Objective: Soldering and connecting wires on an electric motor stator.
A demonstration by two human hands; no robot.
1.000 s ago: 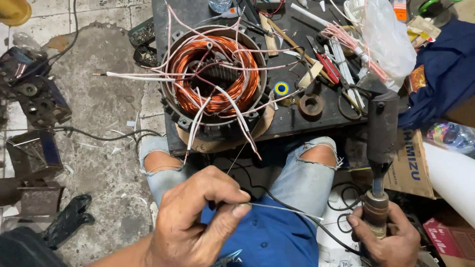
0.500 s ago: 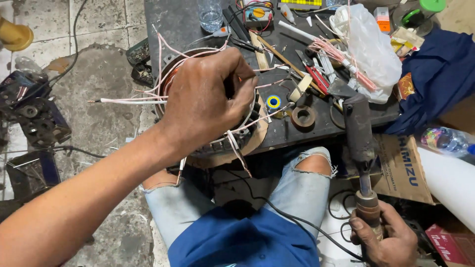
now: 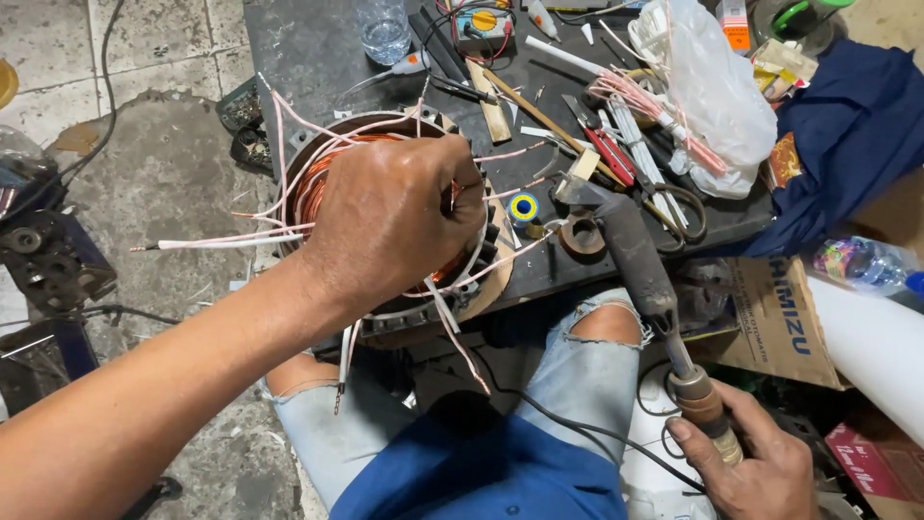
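A motor stator (image 3: 318, 164) with copper windings and several pink-white lead wires (image 3: 221, 238) sits at the near edge of a dark workbench (image 3: 308, 48). My left hand (image 3: 390, 217) lies over the stator's middle, fingers closed on wires at the winding, hiding most of the copper. My right hand (image 3: 746, 462), low at the right beside my knee, grips the wooden handle of a large soldering iron (image 3: 635, 265). The iron's dark body slants up and left, its tip close to the bench edge next to a blue-yellow tape roll (image 3: 524, 207).
Pliers, scissors (image 3: 674, 207), wooden sticks, sleeved wire bundles and a white plastic bag (image 3: 712, 96) crowd the bench's right half. A water bottle (image 3: 383, 27) stands at the back. Dark blue cloth (image 3: 857, 125) and cardboard boxes lie right; metal parts (image 3: 53, 260) rest on the floor left.
My left hand rose from my lap onto the stator and closed on its wires. The soldering iron swung up and left, its tip nearing the bench edge.
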